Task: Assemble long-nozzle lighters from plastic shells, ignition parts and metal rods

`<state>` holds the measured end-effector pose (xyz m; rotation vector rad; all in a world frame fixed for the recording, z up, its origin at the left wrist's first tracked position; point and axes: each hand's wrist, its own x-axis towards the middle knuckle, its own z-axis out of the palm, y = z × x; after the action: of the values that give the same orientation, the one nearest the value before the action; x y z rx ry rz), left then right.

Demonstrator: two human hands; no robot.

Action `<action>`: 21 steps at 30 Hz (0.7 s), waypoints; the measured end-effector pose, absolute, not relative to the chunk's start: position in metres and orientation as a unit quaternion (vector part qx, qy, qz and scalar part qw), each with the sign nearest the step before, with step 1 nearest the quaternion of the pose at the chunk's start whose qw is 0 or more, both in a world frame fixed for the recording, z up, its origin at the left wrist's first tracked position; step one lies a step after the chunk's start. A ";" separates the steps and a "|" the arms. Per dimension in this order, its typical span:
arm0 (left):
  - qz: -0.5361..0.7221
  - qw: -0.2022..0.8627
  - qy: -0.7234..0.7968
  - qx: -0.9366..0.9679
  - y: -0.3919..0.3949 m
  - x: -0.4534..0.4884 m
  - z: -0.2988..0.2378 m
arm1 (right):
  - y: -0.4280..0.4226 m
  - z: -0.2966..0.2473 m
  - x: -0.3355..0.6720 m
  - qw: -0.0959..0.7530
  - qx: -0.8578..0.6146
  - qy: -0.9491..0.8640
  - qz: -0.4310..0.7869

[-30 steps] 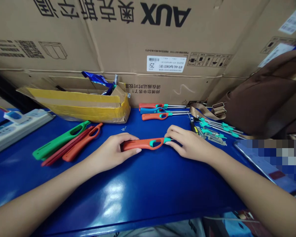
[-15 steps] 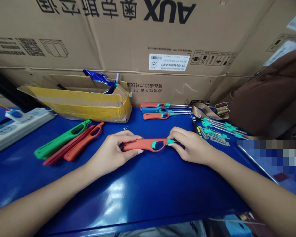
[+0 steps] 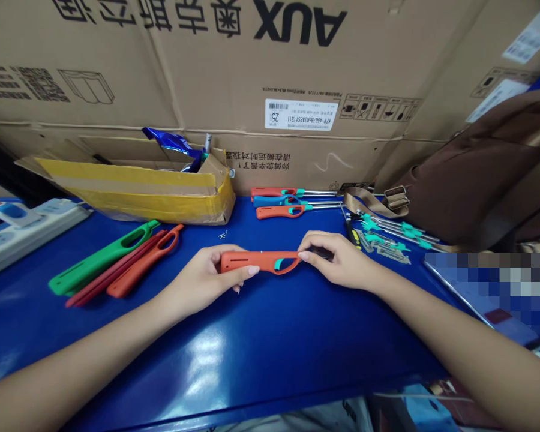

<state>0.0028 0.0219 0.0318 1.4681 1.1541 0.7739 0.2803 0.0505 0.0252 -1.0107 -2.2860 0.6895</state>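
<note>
Both hands hold one orange lighter [image 3: 258,261] with a teal trigger, level above the blue table [image 3: 261,348]. My left hand [image 3: 207,281] grips its butt end between thumb and fingers. My right hand [image 3: 337,259] pinches the nozzle end, hiding the tip. To the left lie a green handle shell [image 3: 101,258] and orange and red handle shells [image 3: 141,263]. Three finished lighters [image 3: 281,201] rest at the back by the cardboard.
A yellow-taped cardboard box [image 3: 148,192] stands back left, a white power strip [image 3: 22,231] at far left. Teal-tipped metal rods [image 3: 393,234] and a brown bag [image 3: 481,174] with strap occupy the right. Large cardboard cartons [image 3: 252,90] wall off the back.
The lighter has been lifted slightly and rolled in my hands, so its slotted side now faces me. My right fingers have closed over the teal tip.
</note>
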 end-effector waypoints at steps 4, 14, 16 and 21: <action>0.317 0.529 0.485 0.619 0.018 0.003 0.030 | 0.046 0.025 0.280 0.267 -0.393 -0.846 0.241; 0.290 0.535 0.481 0.631 0.019 0.008 0.021 | 0.039 0.024 0.273 0.200 -0.383 -0.876 0.216; 0.302 0.495 0.473 0.664 0.019 0.007 0.016 | 0.039 0.023 0.273 0.190 -0.390 -0.878 0.203; 0.328 0.406 0.450 0.725 0.023 0.001 0.010 | 0.045 0.027 0.279 0.161 -0.404 -0.877 0.205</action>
<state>0.0010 0.0233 0.0096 1.8290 1.1342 0.8275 0.2792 0.0453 0.0274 -1.1538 -2.5037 0.5854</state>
